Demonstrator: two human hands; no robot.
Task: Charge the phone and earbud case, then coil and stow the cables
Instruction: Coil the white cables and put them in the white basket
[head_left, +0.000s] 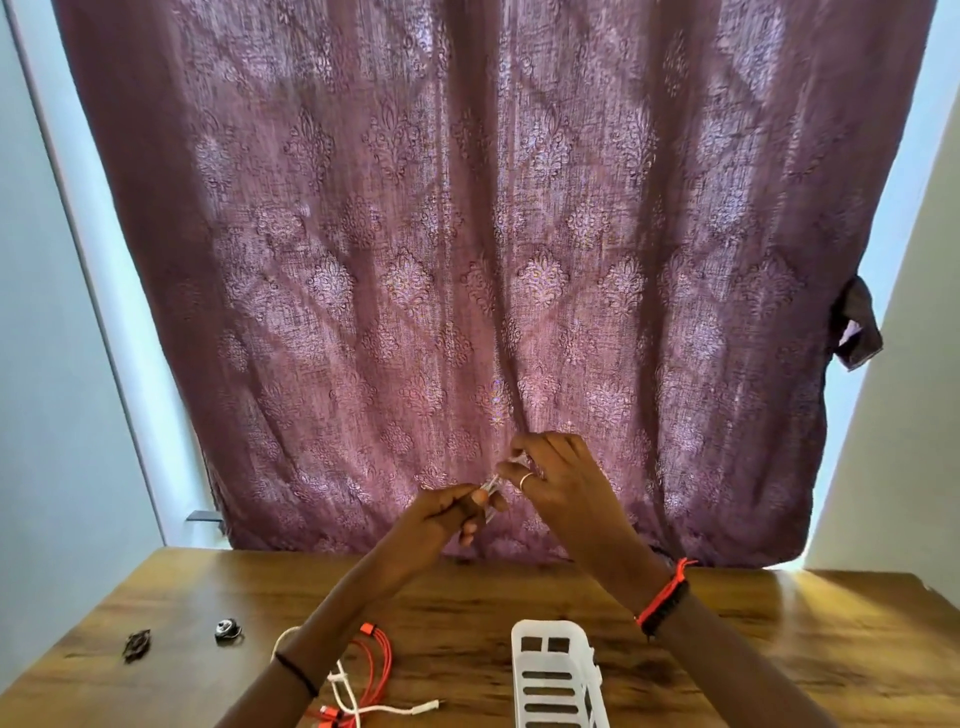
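**Left hand (447, 514) and right hand (550, 478) pinching a small white piece (491, 486) above the tabletop**

Both hands are hanging raised in front of the curtain, well above the wood. The left hand is curling its fingers and pinching the lower end of the piece. The right hand, wearing a ring, is pinching the upper end between thumb and forefinger, its other fingers fanning loosely. The piece is too blurred to identify.

A brown wooden tabletop (779, 649) is filling the bottom of the head view, its grain catching the light. Behind its far edge a purple patterned curtain (467, 234) is hanging with daylight glowing through it, and pale walls are showing on both sides.

The piece is lying on a slant, its long axis running from lower left to upper right, bridging the fingertips of the two hands.

Down on the tabletop, an orange cable (374, 660) is lying in loose loops beside the left forearm. A white cable (363, 701) is crossing it, its plug lying flat and pointing right toward a white slotted basket (556, 680). The basket is standing near the cables, between the two forearms. Two small dark objects (136, 644) are resting apart at the far left.
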